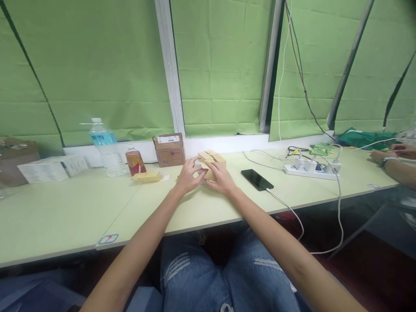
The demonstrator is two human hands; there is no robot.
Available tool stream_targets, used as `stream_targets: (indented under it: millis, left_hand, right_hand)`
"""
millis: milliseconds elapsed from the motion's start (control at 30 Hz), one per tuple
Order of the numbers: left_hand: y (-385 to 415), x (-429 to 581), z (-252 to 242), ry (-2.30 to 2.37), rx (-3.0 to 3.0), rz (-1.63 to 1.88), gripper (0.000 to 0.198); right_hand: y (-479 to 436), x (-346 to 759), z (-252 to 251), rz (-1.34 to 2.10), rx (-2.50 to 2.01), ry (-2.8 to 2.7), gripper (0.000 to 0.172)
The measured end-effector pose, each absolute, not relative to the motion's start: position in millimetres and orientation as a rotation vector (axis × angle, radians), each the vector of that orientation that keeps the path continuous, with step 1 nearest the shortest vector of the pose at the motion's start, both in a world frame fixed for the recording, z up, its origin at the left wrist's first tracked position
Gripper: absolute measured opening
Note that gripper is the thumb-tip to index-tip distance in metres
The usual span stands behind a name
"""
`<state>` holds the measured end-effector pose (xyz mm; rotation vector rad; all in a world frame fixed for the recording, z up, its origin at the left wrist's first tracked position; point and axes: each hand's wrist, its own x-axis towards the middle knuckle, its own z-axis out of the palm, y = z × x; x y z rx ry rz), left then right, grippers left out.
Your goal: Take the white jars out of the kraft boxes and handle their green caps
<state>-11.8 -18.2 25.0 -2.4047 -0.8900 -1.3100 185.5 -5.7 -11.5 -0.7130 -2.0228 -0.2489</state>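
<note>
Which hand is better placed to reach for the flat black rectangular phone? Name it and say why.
Probably the right hand: the phone lies just to its right. The left hand is farther off, with the right hand in between.

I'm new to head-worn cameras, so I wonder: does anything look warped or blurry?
In the head view, the pale window post leans, likely wide-lens distortion; in the same head view, the yellowish boxes look soft-edged, and the bottle label's fine print is too blurred to read.

On the counter [74, 212], the small boxes [212, 157] stand between the carton [170, 154], left, and the phone [257, 179], right; the bottle [105, 149] is farther left, the power strip [312, 173] farther right.
</note>
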Motion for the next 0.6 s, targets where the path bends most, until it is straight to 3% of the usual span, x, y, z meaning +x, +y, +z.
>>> stream_targets:
  millis: [267, 600]
  left_hand:
    - [-14.8, -7.5, 24.0, -0.931, -2.430, -1.391, 0.017]
    - [-11.7, -10.4, 27.3, -1.044, -2.298, -1.783, 0.017]
  right_hand:
    - [-6.6, 183.7, -9.7, -0.268, -0.745, -2.058, 0.070]
    - [-8.9, 191.6, -7.5, -0.240, -1.055, -1.966, 0.067]
